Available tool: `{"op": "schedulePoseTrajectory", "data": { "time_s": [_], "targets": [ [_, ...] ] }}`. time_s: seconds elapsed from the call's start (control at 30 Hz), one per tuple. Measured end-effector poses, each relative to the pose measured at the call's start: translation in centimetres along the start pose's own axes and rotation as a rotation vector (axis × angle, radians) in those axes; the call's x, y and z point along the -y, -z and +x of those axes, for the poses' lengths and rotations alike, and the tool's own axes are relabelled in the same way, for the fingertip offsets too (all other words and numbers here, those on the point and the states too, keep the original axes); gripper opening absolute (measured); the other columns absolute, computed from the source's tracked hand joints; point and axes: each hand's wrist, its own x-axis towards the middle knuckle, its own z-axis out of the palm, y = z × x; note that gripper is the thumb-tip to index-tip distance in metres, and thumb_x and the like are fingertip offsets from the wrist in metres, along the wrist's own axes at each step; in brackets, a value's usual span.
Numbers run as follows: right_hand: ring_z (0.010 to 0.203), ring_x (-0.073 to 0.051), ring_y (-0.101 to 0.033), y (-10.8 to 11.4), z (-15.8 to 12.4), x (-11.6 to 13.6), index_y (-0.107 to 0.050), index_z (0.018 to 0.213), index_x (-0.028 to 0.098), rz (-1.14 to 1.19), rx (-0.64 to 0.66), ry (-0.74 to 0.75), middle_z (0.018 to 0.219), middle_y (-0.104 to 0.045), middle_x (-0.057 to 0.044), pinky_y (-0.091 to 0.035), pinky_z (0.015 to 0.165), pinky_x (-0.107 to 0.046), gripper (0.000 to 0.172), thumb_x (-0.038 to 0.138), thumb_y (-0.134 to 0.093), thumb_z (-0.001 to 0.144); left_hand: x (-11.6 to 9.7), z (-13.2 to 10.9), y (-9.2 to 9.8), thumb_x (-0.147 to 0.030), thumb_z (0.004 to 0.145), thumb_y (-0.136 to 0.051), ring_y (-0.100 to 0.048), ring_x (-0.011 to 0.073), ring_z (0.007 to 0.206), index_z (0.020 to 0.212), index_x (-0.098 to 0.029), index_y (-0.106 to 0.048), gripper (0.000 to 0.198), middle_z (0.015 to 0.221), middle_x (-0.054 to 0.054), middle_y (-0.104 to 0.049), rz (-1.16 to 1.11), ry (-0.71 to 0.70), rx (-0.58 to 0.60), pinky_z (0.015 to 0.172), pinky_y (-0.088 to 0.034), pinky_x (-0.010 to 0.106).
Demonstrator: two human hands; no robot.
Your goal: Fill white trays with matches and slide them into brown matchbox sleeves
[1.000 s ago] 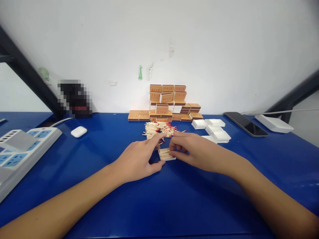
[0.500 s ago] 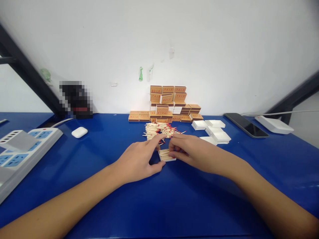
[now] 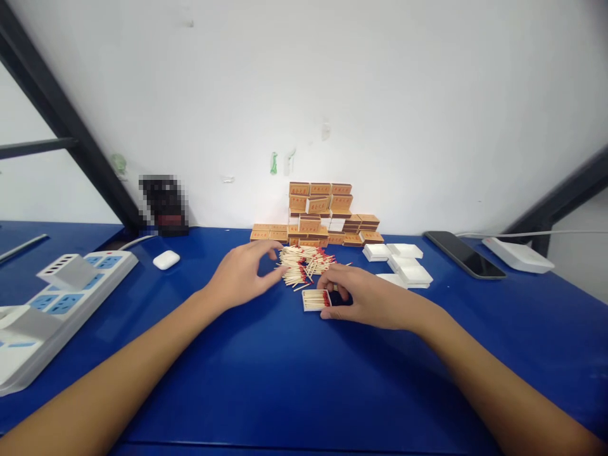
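Note:
A small white tray filled with red-tipped matches (image 3: 316,299) lies on the blue table (image 3: 285,380). My right hand (image 3: 365,294) is curled round the tray's right end, thumb in front and fingers behind. A loose pile of matches (image 3: 306,261) lies just beyond the tray. My left hand (image 3: 242,272) is at the pile's left edge, its thumb touching the nearest matches and its fingers a little apart above them. I cannot see any match pinched in it.
Orange matchboxes (image 3: 320,212) are stacked against the wall. Empty white trays (image 3: 403,263) lie right of the pile, then a phone (image 3: 463,253) and a white box (image 3: 517,253). At the left are a power strip (image 3: 61,297) and a white earbud case (image 3: 166,259).
My left hand has left the tray and moved up and left to the match pile. My right hand stays at the tray. The view has tilted slightly.

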Motion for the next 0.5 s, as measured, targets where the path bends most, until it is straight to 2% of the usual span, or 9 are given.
{"op": "schedulePoseTrajectory", "data": {
  "time_s": [0.03, 0.17, 0.23, 0.3, 0.37, 0.4, 0.5],
  "targets": [
    [0.090, -0.022, -0.057, 0.1, -0.1, -0.1, -0.067, 0.107, 0.023, 0.001, 0.003, -0.006, 0.099, -0.067, -0.004, -0.043, 0.075, -0.034, 0.034, 0.053, -0.073, 0.091, 0.8, 0.3, 0.2, -0.039, 0.095, -0.066, -0.063, 0.0154, 0.073, 0.127, -0.022, -0.065, 0.036, 0.107, 0.003, -0.075, 0.051, 0.023, -0.023, 0.076, -0.053, 0.034],
    [0.090, -0.022, -0.059, 1.1, -0.5, -0.5, -0.069, 0.107, 0.021, -0.009, -0.019, 0.007, 0.101, -0.068, -0.006, -0.045, 0.075, -0.034, 0.040, 0.052, -0.080, 0.084, 2.7, 0.8, 0.9, -0.035, 0.096, -0.065, -0.065, 0.0235, 0.096, 0.119, -0.018, -0.067, 0.029, 0.108, 0.008, -0.074, 0.145, 0.070, -0.130, 0.086, -0.052, 0.038],
    [0.087, -0.022, -0.062, 2.4, -0.8, -1.2, -0.071, 0.108, 0.020, 0.006, -0.042, 0.008, 0.099, -0.070, -0.006, -0.047, 0.073, -0.033, 0.044, 0.055, -0.081, 0.082, 2.3, 0.7, 1.0, -0.036, 0.096, -0.064, -0.065, 0.0242, 0.099, 0.118, -0.018, -0.067, 0.028, 0.108, 0.008, -0.074, 0.105, 0.068, -0.136, 0.085, -0.053, 0.037],
    [0.085, -0.021, -0.064, 4.4, -1.0, -2.5, -0.073, 0.108, 0.020, 0.008, -0.131, -0.041, 0.098, -0.073, -0.007, -0.048, 0.073, -0.032, 0.045, 0.058, -0.076, 0.085, 1.2, 0.4, 0.8, -0.037, 0.097, -0.064, -0.065, 0.0233, 0.100, 0.120, -0.020, -0.067, 0.028, 0.107, 0.006, -0.073, 0.053, 0.046, -0.121, 0.084, -0.054, 0.036],
    [0.086, -0.021, -0.067, 6.7, -0.9, -4.2, -0.074, 0.107, 0.018, -0.049, -0.317, -0.185, 0.098, -0.076, -0.008, -0.050, 0.075, -0.032, 0.040, 0.055, -0.066, 0.094, -0.2, 0.1, 0.4, -0.036, 0.099, -0.062, -0.066, 0.0225, 0.101, 0.122, -0.022, -0.067, 0.028, 0.106, 0.005, -0.074, 0.016, -0.008, -0.100, 0.086, -0.055, 0.037],
    [0.088, -0.020, -0.068, 7.8, -0.7, -5.2, -0.075, 0.106, 0.019, -0.130, -0.416, -0.331, 0.100, -0.077, -0.008, -0.051, 0.077, -0.031, 0.037, 0.054, -0.065, 0.094, -0.8, 0.0, 0.1, -0.036, 0.099, -0.061, -0.066, 0.0223, 0.102, 0.122, -0.022, -0.067, 0.027, 0.108, 0.006, -0.074, 0.006, -0.033, -0.089, 0.088, -0.056, 0.038],
    [0.096, -0.028, -0.071, 9.7, 0.7, -7.4, -0.076, 0.102, 0.013, -0.244, -0.518, -0.578, 0.108, -0.077, -0.019, -0.051, 0.080, -0.036, 0.042, 0.053, -0.068, 0.091, -1.7, -0.4, -0.6, -0.034, 0.101, -0.058, -0.067, 0.0219, 0.101, 0.120, -0.022, -0.068, 0.025, 0.104, 0.006, -0.074, 0.008, -0.086, -0.085, 0.089, -0.056, 0.038]
  ]
}}
